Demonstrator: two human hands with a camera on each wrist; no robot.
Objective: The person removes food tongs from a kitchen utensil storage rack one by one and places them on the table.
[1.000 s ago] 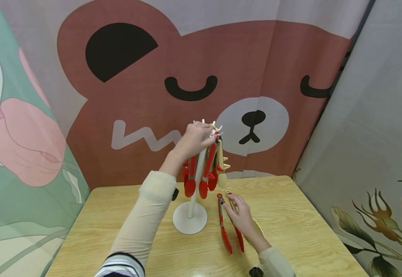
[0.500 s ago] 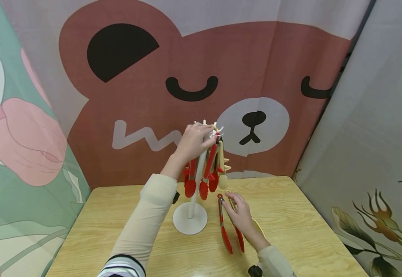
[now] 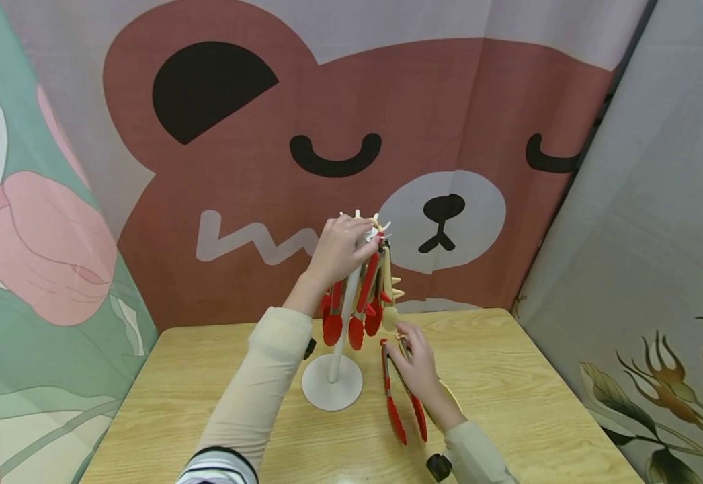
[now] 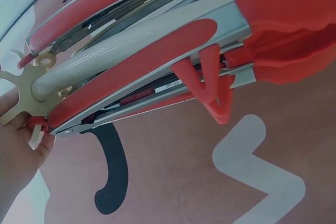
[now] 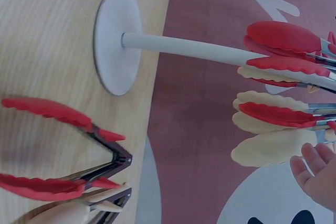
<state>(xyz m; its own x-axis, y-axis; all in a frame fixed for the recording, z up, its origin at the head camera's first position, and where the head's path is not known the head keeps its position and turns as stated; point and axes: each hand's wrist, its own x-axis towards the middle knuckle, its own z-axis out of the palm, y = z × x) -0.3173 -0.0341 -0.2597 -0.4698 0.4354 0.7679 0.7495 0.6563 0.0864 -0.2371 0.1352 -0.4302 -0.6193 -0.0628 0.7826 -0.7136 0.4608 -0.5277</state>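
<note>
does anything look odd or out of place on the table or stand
Nothing looks spilled or damaged. The red tongs lying on the wood-grain table stand out: they are splayed open beside cream-colored tongs, while other tongs hang from the white stand. The stand appears to lean slightly, though camera angle may explain it.

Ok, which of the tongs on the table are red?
The spread-open tongs nearer the round white base; the other pair beside them, farther from that base, is cream.

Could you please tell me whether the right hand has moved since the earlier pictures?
Yes, slightly: in the head view, the right hand has shifted upward against the stand's white base.
</note>
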